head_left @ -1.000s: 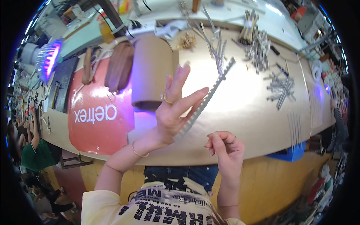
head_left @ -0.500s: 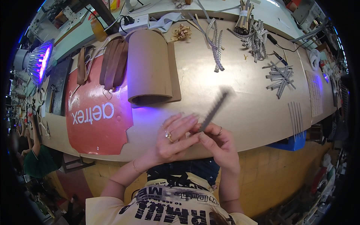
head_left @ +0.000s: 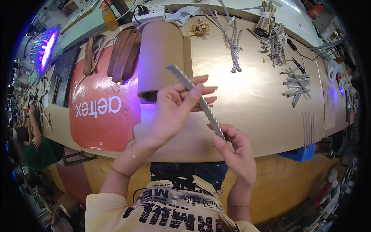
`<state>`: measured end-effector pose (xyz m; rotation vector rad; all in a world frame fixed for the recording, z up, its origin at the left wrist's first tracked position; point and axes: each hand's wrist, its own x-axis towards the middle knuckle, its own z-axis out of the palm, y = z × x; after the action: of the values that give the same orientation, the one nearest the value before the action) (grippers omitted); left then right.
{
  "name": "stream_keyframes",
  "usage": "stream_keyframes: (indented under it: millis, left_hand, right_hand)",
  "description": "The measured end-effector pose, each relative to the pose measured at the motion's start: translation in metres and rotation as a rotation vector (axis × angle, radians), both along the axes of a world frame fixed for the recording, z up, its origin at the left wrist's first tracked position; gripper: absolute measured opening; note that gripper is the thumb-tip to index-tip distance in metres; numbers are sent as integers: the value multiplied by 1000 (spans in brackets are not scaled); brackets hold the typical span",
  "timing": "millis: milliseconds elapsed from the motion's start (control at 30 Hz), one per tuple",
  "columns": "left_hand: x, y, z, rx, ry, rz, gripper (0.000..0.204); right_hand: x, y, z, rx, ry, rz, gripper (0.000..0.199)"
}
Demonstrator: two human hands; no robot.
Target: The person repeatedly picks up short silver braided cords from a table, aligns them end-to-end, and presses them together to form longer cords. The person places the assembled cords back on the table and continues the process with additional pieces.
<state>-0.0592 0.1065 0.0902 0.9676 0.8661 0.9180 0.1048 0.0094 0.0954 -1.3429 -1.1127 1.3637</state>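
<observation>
A narrow grey braided strip (head_left: 208, 112) runs slantwise between my hands above the near part of the table, its free far end reaching up over the cardboard tube. My left hand (head_left: 176, 106) grips its upper part, thumb on top and fingers behind, several fingertips sticking out past the strip's right side. At the lower end, my right hand (head_left: 235, 150) pinches it between thumb and index finger. More grey strips lie on the table to the right: a crossed pile (head_left: 296, 86), a row of thin ones (head_left: 308, 127) near the edge, and a long braided bunch (head_left: 234, 50) farther back.
The brown cardboard tube (head_left: 160, 58) lies just beyond my left hand. Brown strap bundles (head_left: 124, 54) rest on a red sheet (head_left: 104, 131) at left, near a lit purple lamp (head_left: 46, 48). A blue bin (head_left: 299, 152) sits below the right table edge. Another person's arm (head_left: 34, 125) shows far left.
My left hand has moved up and away from my right, along the strip. The strip, blurred and pointing up-right before, now leans up-left. My right hand keeps its lower end pinched.
</observation>
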Motion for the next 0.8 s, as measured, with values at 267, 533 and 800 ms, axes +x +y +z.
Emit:
stream_keyframes:
  millis: [267,533,800]
  left_hand:
    - [-26,19,2,-246,-69,-173,45]
    - [-48,22,2,-427,-173,-332,42]
    - [-18,24,13,49,57,-195,51]
  right_hand:
    - [1,3,1,0,-55,32,18]
    - [6,-10,-3,95,-205,219,21]
    - [11,-15,-8,-195,265,100,23]
